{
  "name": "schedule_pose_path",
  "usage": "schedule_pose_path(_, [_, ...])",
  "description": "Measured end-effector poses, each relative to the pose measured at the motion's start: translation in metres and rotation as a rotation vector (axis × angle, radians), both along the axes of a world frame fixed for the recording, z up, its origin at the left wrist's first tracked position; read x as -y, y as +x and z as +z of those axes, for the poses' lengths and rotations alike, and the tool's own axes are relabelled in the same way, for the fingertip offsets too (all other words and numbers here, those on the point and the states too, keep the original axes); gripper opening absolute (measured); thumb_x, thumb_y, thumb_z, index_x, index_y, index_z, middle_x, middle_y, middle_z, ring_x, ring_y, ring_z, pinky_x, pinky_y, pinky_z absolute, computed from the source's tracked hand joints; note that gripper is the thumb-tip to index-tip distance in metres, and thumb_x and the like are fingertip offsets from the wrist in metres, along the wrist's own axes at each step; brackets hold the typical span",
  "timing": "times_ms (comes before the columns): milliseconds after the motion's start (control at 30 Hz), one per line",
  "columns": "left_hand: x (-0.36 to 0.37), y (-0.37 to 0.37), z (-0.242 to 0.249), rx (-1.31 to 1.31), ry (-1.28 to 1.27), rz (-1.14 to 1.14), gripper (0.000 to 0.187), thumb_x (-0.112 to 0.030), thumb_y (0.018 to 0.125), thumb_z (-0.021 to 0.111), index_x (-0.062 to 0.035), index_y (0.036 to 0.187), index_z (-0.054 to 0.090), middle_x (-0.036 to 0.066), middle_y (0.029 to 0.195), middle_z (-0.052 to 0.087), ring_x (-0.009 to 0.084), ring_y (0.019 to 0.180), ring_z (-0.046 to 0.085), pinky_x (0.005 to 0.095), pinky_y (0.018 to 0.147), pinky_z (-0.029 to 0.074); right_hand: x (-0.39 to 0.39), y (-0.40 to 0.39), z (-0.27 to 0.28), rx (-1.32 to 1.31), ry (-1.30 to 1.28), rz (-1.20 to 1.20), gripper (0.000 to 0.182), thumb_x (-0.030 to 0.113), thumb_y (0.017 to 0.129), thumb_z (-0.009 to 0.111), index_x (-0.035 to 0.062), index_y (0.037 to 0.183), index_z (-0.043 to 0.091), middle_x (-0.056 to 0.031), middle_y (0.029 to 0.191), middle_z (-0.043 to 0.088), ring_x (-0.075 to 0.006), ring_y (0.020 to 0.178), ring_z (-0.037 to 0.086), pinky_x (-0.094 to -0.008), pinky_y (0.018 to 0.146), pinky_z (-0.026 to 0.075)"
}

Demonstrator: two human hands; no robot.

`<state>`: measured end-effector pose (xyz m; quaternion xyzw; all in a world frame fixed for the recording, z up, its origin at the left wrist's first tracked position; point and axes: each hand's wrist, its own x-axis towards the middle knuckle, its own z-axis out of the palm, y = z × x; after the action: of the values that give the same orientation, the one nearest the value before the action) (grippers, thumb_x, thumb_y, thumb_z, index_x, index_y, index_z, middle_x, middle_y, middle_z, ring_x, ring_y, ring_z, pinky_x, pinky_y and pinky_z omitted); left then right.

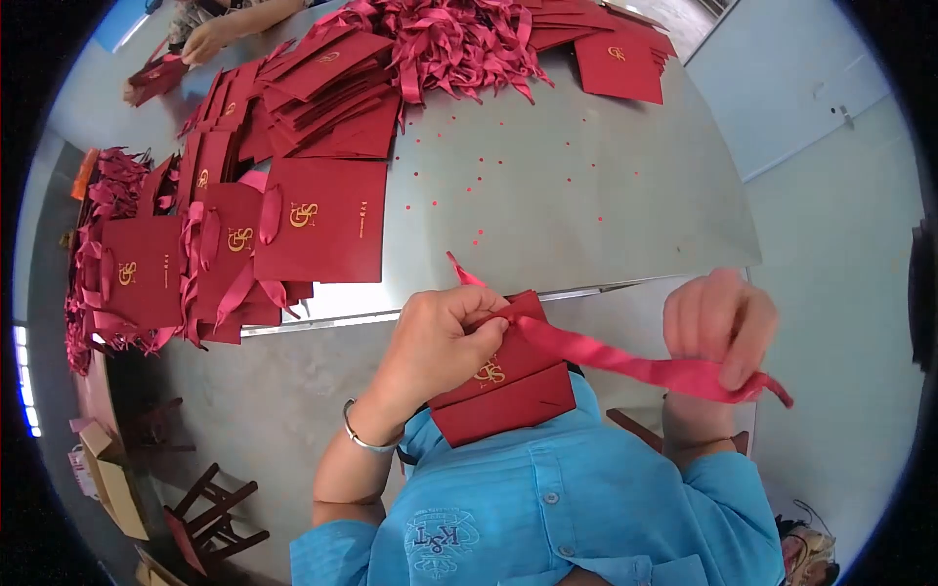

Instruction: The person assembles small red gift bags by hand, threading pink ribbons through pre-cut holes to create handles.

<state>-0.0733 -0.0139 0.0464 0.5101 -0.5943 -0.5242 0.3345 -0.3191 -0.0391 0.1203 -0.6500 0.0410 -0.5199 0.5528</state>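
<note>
One flat dark-red bag [523,402], gold-lettered, at lower centre of the frame; left fingers [476,302] pinch its edge, right fingers [740,359] pinch its glossy pink ribbon [616,361].

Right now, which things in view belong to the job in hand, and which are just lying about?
Job in hand, it seems:
red bag at the left hand
pink ribbon in the right hand
ribbon pile
stacked bags

Apparently just lying about:
scattered red dots
wooden stool
cardboard box
</note>
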Motion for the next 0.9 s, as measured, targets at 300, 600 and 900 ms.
schedule_pose_path(300, [0.001,-0.001,-0.005,-0.010,-0.039,0.027,0.009,0.000,0.084,0.064,0.0042,0.091,0.067,0.000,0.069,0.065,0.0015,0.066,0.054,0.0196,0.059,0.045,-0.020,0.035,0.023,0.089,0.264,-0.079,0.022,0.022,0.089,0.070,0.0119,0.085,0.050,-0.0007,0.068,0.056,-0.0117,0.053,0.052,-0.0249,0.050,0.043])
schedule_pose_path(600, [0.003,0.006,-0.005,-0.044,-0.008,0.009,0.017,0.006,0.083,0.054,0.0037,0.099,0.059,0.002,0.076,0.064,0.0031,0.070,0.055,0.0201,0.059,0.044,-0.004,0.035,0.016,-0.690,-0.398,-0.550,0.013,0.001,0.084,0.066,0.0003,0.094,0.058,-0.0102,0.083,0.063,-0.0113,0.061,0.058,-0.0243,0.053,0.047])
schedule_pose_path(900, [0.005,0.013,0.004,-0.112,0.001,-0.085,0.029,0.011,0.081,0.050,0.0022,0.109,0.049,0.007,0.084,0.066,0.0063,0.078,0.059,0.0210,0.065,0.044,0.020,0.050,-0.067,-0.646,0.452,-0.052,0.007,-0.009,0.086,0.060,-0.0031,0.089,0.059,-0.0080,0.082,0.064,-0.0113,0.072,0.065,-0.0225,0.057,0.050])
